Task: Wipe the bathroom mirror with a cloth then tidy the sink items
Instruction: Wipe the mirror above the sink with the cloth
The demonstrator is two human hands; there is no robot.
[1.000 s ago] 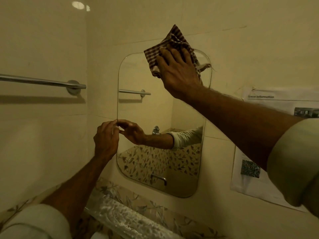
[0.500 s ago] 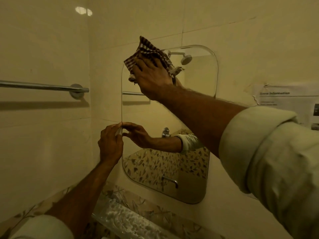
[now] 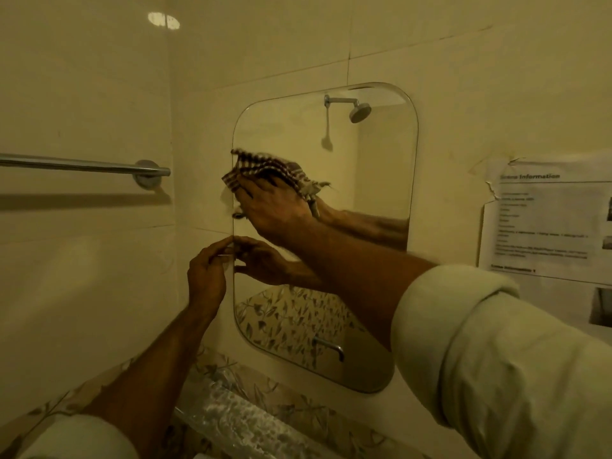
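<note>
I press my right hand [image 3: 275, 207] flat on the checked cloth [image 3: 265, 167], with my fingers spread out over it, and the cloth sits against the left side of the mirror [image 3: 374, 180], about halfway up. One corner of the cloth hangs past the mirror's left edge. My left hand [image 3: 207, 276] is lower down, with its fingertips pinched on the mirror's left edge, holding nothing else. The mirror hangs on the tiled wall. A silver towel bar [image 3: 82, 165] is on the wall to the left. A paper notice [image 3: 546, 223] is stuck to the wall on the right.
</note>
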